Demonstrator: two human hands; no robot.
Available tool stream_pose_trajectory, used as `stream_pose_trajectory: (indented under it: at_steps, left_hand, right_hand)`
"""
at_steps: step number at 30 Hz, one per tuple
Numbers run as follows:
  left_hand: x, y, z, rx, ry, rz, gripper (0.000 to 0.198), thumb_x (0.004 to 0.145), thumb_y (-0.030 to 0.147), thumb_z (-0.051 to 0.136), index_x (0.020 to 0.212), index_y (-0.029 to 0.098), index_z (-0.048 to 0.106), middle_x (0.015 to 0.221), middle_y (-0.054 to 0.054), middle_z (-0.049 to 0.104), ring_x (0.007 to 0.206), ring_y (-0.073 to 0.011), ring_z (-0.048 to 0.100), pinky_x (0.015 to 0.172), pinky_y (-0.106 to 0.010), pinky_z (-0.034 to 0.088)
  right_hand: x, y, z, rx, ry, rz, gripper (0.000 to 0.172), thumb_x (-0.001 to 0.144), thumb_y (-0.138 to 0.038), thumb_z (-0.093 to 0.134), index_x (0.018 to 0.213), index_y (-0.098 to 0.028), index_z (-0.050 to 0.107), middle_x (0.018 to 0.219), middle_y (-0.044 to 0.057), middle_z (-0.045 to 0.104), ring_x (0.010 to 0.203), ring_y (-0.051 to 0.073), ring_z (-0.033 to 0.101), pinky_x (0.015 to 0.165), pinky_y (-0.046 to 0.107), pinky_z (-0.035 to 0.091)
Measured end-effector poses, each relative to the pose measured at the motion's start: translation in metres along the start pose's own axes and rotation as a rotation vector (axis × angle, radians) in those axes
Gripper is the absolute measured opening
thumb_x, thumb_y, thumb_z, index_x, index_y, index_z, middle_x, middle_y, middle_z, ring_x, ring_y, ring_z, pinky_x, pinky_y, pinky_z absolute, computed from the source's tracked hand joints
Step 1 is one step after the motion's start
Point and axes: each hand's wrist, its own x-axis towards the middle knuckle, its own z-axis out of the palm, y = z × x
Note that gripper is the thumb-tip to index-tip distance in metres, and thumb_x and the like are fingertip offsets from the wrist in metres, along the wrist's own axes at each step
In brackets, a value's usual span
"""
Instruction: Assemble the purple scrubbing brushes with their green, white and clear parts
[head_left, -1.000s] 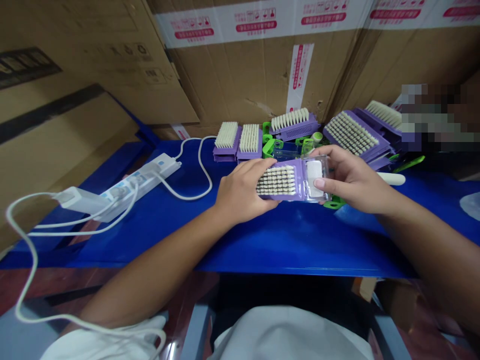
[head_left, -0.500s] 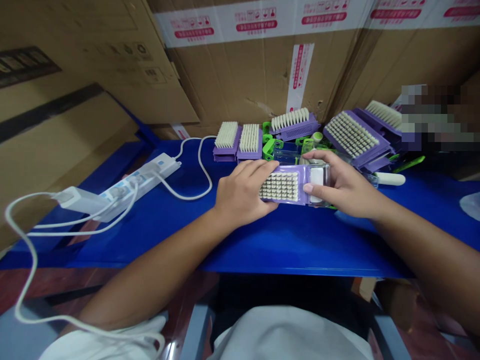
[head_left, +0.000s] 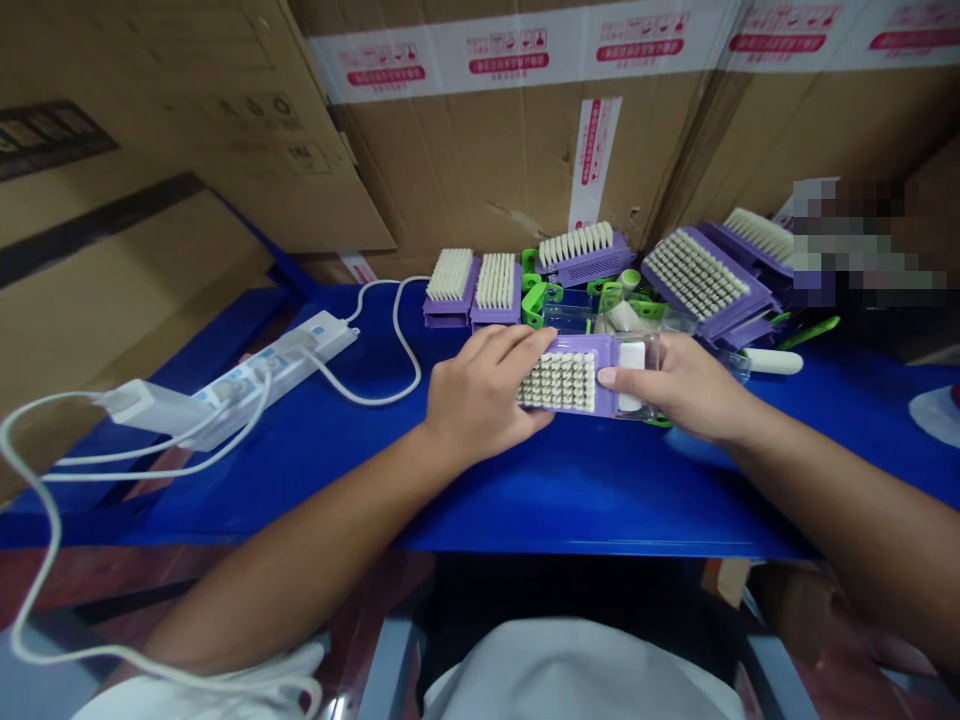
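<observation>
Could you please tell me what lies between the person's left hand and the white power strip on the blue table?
In the head view, a looped white cable lies on the blue table between the left hand and the white power strip.

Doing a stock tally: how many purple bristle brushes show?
6: one brush held at front, three more against the cartons, two piled further right; others may be hidden.

Right hand: drawn back from above the clear plastic case to grip its right end.
Purple scrub brush: turned from slanted to nearly level.
</observation>
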Motion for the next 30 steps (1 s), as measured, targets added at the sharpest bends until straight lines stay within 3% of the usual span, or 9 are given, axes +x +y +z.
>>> stream_pose_trajectory:
  at_steps: [15,23,30]
  left_hand:
    - [-0.0012,-0.0019,0.0003,-0.004,-0.020,0.014,0.069,0.080,0.034,0.082,0.147,0.022,0.070,0.137,-0.010,0.080,0.125,-0.0346,0.076,0.084,-0.040,0.069]
    - [-0.0018,0.0001,-0.0005,0.034,0.003,0.027,0.067,0.080,0.034,0.082,0.145,0.022,0.072,0.133,-0.010,0.082,0.121,-0.0331,0.078,0.079,-0.038,0.068]
    - [-0.0025,0.0016,-0.0012,0.039,-0.006,0.024,0.066,0.081,0.034,0.082,0.145,0.022,0.072,0.133,-0.010,0.082,0.121,-0.0334,0.077,0.078,-0.038,0.068]
  right_hand:
    - [-0.0033,-0.0061,0.0022,-0.017,-0.040,-0.056,0.043,0.068,-0.044,0.103,0.093,-0.016,0.081,0.084,0.005,0.080,0.076,0.019,0.069,0.070,0.030,0.060]
    - [-0.0038,-0.0082,0.0034,-0.020,-0.011,-0.029,0.044,0.064,-0.044,0.105,0.090,-0.017,0.081,0.081,0.002,0.079,0.072,0.017,0.068,0.066,0.028,0.059]
    - [-0.0051,-0.0088,0.0036,-0.026,-0.016,-0.029,0.042,0.064,-0.041,0.104,0.090,-0.017,0.081,0.087,0.005,0.082,0.077,0.020,0.071,0.071,0.030,0.061]
